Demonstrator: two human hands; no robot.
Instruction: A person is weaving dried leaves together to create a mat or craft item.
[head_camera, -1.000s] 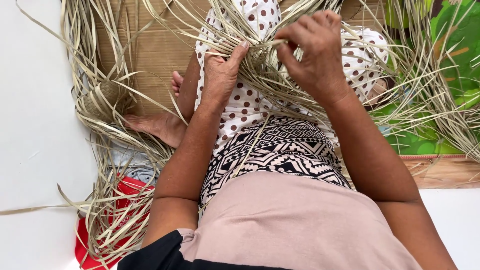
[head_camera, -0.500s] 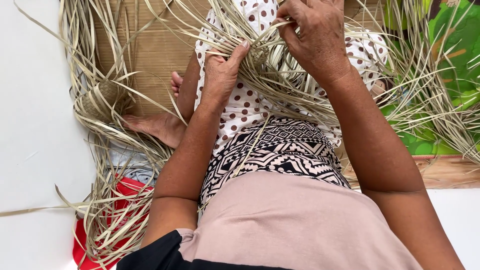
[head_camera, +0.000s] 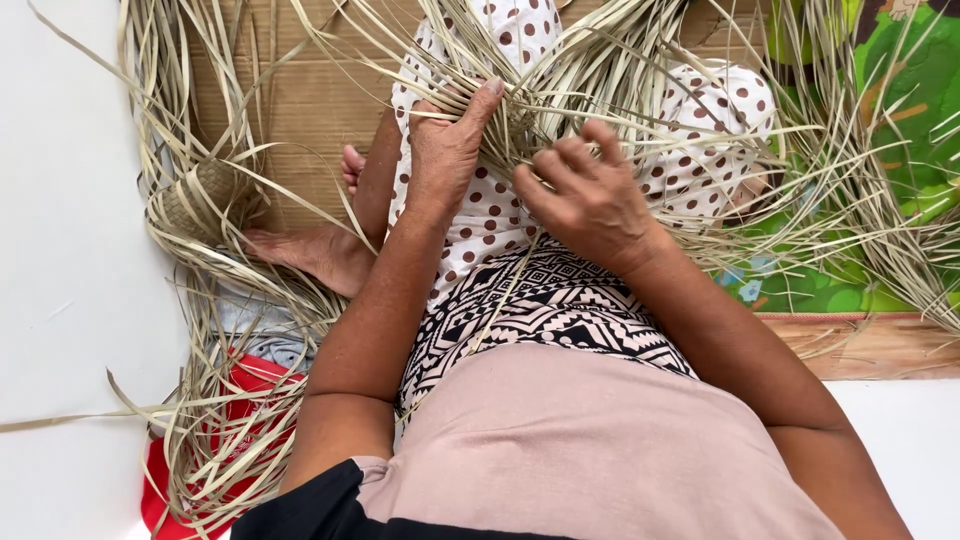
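— While that small woven knot (head_camera: 518, 108) sits on your lap under a fan of dry palm strips (head_camera: 610, 70), your left hand (head_camera: 447, 145) pins it.

— And the right hand (head_camera: 585, 195)?

— Fingers curled, loosely gathering strips. Tug hard and you could snap one or loosen the weave.

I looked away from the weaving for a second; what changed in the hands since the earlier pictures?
The right hand dropped from the upper strips toward the lap, fingers loosely on the dried strips. The left hand stayed pressed on the small woven piece.
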